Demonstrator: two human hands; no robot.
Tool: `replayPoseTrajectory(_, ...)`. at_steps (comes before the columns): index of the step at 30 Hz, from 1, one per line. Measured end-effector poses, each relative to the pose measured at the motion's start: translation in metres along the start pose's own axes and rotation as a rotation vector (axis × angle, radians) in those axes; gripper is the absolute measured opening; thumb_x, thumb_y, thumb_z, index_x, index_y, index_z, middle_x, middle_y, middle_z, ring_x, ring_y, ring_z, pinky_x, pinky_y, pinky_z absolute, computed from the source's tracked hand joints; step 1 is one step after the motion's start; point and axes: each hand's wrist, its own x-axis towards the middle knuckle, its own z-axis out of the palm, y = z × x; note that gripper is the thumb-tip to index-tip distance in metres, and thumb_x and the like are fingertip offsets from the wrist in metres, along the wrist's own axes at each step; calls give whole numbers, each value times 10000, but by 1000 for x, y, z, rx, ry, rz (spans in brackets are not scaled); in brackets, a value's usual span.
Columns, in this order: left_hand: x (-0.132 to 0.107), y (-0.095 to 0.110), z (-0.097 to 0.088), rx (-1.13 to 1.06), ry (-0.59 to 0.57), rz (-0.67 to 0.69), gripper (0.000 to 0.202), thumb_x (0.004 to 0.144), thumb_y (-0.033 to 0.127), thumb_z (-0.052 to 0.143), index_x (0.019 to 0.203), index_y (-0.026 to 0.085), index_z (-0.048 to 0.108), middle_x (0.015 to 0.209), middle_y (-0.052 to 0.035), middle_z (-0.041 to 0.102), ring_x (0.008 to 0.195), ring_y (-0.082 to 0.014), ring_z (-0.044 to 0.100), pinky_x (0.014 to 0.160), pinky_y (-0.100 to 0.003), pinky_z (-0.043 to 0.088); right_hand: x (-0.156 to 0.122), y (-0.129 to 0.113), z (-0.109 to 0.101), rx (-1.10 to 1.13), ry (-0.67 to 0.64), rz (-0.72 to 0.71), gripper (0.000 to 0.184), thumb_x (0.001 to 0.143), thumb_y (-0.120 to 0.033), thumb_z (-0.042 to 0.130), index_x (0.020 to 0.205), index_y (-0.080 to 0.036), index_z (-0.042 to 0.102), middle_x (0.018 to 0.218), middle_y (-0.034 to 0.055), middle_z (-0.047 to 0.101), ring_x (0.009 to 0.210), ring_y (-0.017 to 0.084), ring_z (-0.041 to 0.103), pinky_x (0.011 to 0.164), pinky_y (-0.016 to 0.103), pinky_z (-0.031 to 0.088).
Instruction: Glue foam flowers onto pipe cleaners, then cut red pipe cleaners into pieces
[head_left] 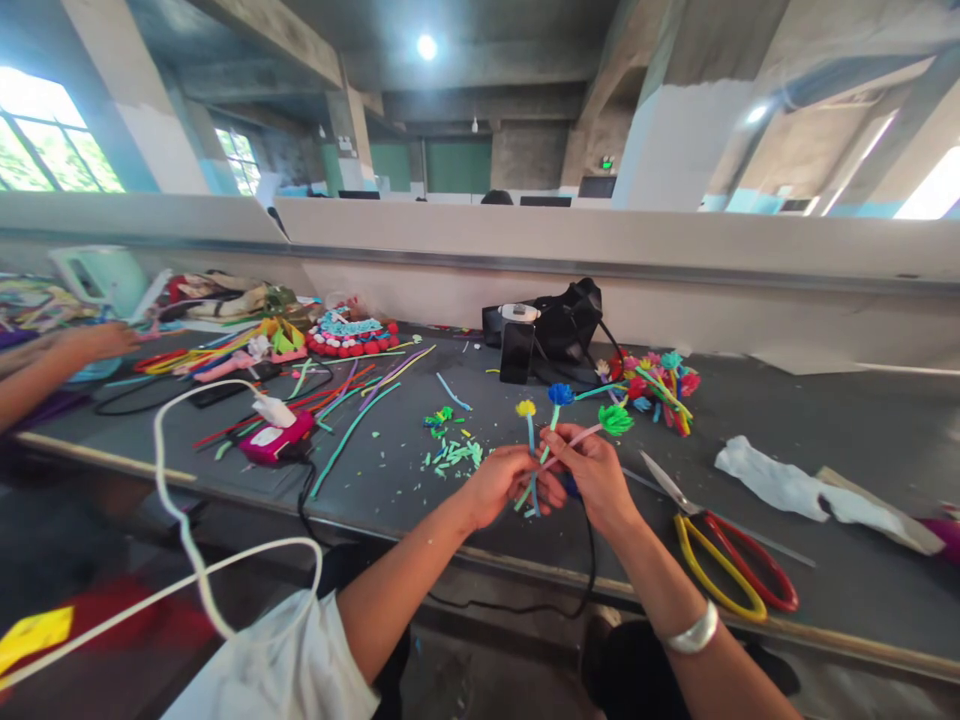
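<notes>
The left hand (496,487) and right hand (600,478) have their fingers clamped on the stems of a yellow flower (526,408), a blue flower (560,395) and a green flower (616,419), left of the scissors (697,511) on the table (862,420), with pale green clippings (456,456) farther left.

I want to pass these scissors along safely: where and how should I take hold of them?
I'd take the scissors by the yellow loop and red loop together, coming from the near side of the table. They lie flat, with the loops toward the near edge and the metal blades pointing away, so that approach likely avoids the tips.
</notes>
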Motion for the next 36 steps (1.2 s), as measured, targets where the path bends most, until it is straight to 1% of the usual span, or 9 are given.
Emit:
replayPoseTrajectory(5,-3,6,-1,158,87,-3,187,666,265,554,743,128,657,647,-84,704,598,-196,649,601,-303,492,1,2,-1,-44,-53,0,350,706,-504,768,774,-166,705,598,-6,613,522,113,515,498,229,412)
replayPoseTrajectory(10,-3,9,-4,211,161,35,152,650,219,527,658,143,658,611,-50,688,599,-180,641,654,-293,488,5,4,-5,-64,12,-30,356,720,-501,757,803,-159,701,628,-16,590,512,88,462,470,213,364)
replayPoseTrajectory(13,-1,6,-6,202,188,38,153,672,230,537,704,140,658,627,-41,684,587,-167,636,638,-280,486,5,4,-5,-75,26,-48,368,723,-507,752,817,-156,693,623,-20,581,499,84,446,457,213,351)
replayPoseTrajectory(18,-1,0,-3,74,16,-23,306,747,384,639,893,115,644,753,-88,695,567,-192,655,582,-320,521,3,4,-3,-111,25,-68,373,734,-515,737,812,-155,684,579,-23,571,492,91,455,455,213,356)
replayPoseTrajectory(20,-2,-2,-2,27,-21,-27,360,789,465,635,917,130,612,698,-50,648,467,-141,585,450,-249,448,3,5,-3,-131,41,-77,369,737,-513,734,826,-157,689,574,-27,564,495,91,459,462,212,363)
replayPoseTrajectory(22,-3,-4,0,19,-11,-18,367,807,491,644,917,147,585,626,22,549,380,-65,447,360,-172,288,4,6,-3,-152,61,-86,372,732,-513,736,840,-160,696,598,-22,579,517,98,483,482,214,388)
replayPoseTrajectory(25,-3,-5,2,35,-18,0,371,803,487,674,915,147,579,615,72,431,376,-15,332,360,-148,166,5,7,-4,-183,93,-92,381,726,-526,735,845,-166,693,630,-13,595,540,115,518,501,226,421)
replayPoseTrajectory(31,-2,-5,3,99,51,94,378,773,487,694,835,135,572,646,26,537,424,-46,427,373,-181,258,5,8,-5,-198,38,-97,407,769,-577,667,809,-172,683,610,-8,594,545,130,528,513,239,415)
replayPoseTrajectory(36,-2,-1,-2,97,86,92,409,759,524,698,830,145,563,632,38,529,429,-61,467,382,-189,324,4,8,-1,-199,-5,-88,416,758,-588,666,680,-179,661,603,10,622,559,146,561,526,244,420)
